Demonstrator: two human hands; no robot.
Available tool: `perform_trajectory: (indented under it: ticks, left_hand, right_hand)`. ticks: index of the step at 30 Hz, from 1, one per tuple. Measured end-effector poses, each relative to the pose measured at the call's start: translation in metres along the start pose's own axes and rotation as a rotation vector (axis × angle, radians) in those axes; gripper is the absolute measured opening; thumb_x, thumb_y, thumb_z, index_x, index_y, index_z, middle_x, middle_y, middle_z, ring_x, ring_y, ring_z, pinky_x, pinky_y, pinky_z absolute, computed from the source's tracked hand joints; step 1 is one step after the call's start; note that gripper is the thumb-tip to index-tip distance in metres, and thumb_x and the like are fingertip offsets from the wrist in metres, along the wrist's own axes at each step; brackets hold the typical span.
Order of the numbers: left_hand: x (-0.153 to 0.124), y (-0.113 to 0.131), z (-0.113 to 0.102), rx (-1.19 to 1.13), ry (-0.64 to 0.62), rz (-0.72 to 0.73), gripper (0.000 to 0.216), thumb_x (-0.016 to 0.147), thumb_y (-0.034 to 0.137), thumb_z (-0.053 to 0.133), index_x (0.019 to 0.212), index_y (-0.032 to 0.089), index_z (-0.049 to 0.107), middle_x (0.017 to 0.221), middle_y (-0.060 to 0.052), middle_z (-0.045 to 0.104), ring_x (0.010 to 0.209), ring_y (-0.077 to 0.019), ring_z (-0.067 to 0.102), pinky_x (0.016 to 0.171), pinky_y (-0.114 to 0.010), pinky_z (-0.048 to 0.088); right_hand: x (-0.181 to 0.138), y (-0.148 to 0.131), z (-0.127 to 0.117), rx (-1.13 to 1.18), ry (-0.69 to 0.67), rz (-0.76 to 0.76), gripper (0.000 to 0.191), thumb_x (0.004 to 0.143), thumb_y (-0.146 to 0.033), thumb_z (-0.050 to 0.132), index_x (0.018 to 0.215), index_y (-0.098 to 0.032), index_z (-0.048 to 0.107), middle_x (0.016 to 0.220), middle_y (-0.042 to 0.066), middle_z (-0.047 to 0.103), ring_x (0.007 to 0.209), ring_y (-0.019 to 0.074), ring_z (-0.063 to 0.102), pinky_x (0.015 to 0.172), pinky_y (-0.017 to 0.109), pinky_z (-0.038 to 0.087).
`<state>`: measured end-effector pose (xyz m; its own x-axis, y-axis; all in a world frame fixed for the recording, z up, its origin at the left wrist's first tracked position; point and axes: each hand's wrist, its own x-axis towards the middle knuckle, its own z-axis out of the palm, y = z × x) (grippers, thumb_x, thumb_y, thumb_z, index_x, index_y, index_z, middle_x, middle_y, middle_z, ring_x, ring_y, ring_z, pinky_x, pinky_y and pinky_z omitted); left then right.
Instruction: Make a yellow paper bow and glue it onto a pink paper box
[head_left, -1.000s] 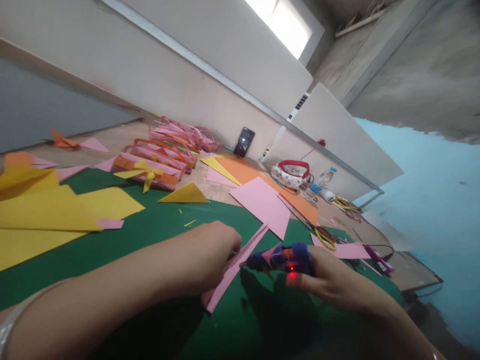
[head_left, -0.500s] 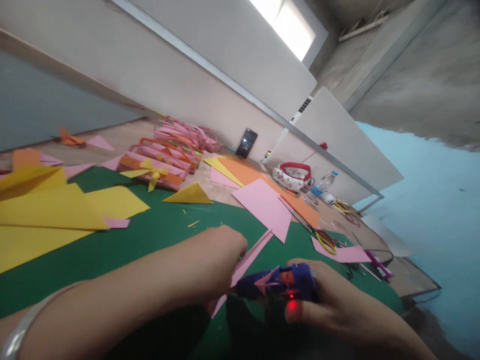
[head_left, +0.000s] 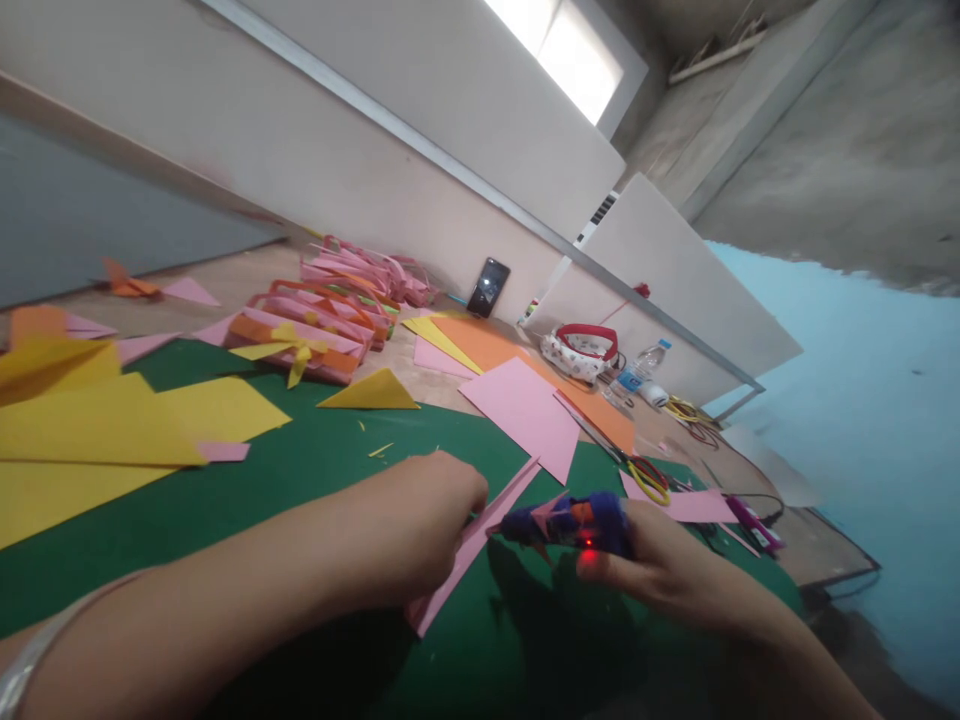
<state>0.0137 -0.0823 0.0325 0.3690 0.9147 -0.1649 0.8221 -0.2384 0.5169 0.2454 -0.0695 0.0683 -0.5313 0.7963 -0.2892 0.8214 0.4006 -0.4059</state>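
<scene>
My left hand [head_left: 442,515] is closed on a folded pink paper strip [head_left: 474,548], which slants from lower left to upper right above the green mat [head_left: 352,620]. Its fingertips are hidden behind the back of the hand. My right hand [head_left: 645,560] grips a blue hot glue gun [head_left: 604,522] with a red light glowing near the thumb. The nozzle points left and is at the strip's edge; whether it touches, I cannot tell. Small pink paper pieces [head_left: 551,512] cling to the glue gun's barrel.
Yellow sheets [head_left: 97,430] lie at left. Behind are pink-and-orange paper bags [head_left: 300,340], a phone [head_left: 489,287] and a pink sheet [head_left: 529,410]. Towards the right are scissors [head_left: 646,480], a water bottle [head_left: 641,370], a red-rimmed white pouch [head_left: 577,352] and a cable [head_left: 694,415].
The glue gun has moved up and to the right along the pink strip, with my right hand. My left hand keeps its hold. The view has shifted slightly.
</scene>
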Motion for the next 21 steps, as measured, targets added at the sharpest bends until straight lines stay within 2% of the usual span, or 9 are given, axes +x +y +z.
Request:
perform_trajectory:
  ticks: [6,12,17,21]
  left_hand:
    - [0.004,-0.007,0.005,0.002,0.007,0.023,0.017,0.070,0.026,0.059,0.081,0.029,0.072,0.066,-0.003,0.071,0.060,-0.0222,0.064,0.052,-0.027,0.040]
    - [0.005,-0.007,0.005,-0.003,0.004,0.020,0.018,0.073,0.027,0.056,0.081,0.029,0.072,0.065,-0.004,0.071,0.059,-0.0223,0.064,0.051,-0.027,0.040]
    - [0.007,-0.015,0.011,0.007,0.014,0.056,0.020,0.075,0.030,0.052,0.082,0.032,0.071,0.062,-0.001,0.069,0.055,-0.0203,0.061,0.049,-0.027,0.038]
    - [0.006,-0.015,0.012,0.033,0.036,0.076,0.023,0.074,0.028,0.050,0.085,0.033,0.070,0.064,-0.001,0.070,0.058,-0.0200,0.062,0.052,-0.027,0.039]
  right_hand:
    - [0.000,-0.003,0.006,0.128,-0.047,-0.055,0.034,0.084,-0.043,0.058,0.104,-0.017,0.066,0.087,0.003,0.064,0.077,0.0168,0.055,0.066,0.022,0.045]
    - [0.002,0.011,0.001,0.085,0.013,-0.006,0.036,0.087,-0.040,0.055,0.113,-0.017,0.064,0.093,0.005,0.066,0.078,0.0182,0.057,0.067,0.024,0.047]
    - [-0.001,0.004,0.009,0.171,-0.041,-0.055,0.038,0.085,-0.039,0.058,0.116,-0.019,0.064,0.100,0.005,0.067,0.087,0.0208,0.060,0.076,0.028,0.049]
    - [-0.004,0.021,0.005,0.146,0.057,-0.034,0.038,0.085,-0.041,0.057,0.116,-0.019,0.064,0.102,0.007,0.067,0.090,0.0229,0.060,0.079,0.031,0.048]
